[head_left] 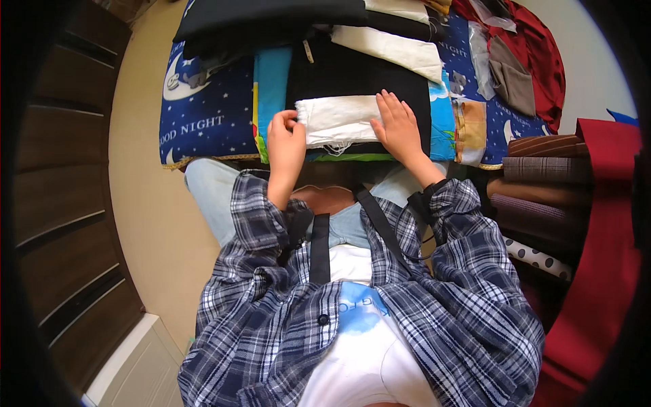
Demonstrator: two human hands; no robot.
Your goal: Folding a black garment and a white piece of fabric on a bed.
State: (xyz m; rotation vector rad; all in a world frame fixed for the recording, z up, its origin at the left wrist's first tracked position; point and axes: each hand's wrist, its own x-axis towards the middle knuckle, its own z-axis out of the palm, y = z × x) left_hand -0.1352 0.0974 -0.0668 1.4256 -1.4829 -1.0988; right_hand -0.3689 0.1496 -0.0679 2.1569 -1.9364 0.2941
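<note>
Head view looks down on the dark blue blanket [203, 115] with moons and stars, its fringed near edge just past my knees, bare beige floor [142, 169] open to its left and stacked folded fabrics [542, 169] crowding its right. On it lies a black cloth [359, 74], and on that, near its front edge, the folded white cloth [339, 121], between my two hands. My right hand [400, 129] lies flat on the white cloth's right end, fingers straight and slightly spread, gripping nothing, while my left hand [286, 141] has its fingers curled, pinching the cloth's left edge.
</note>
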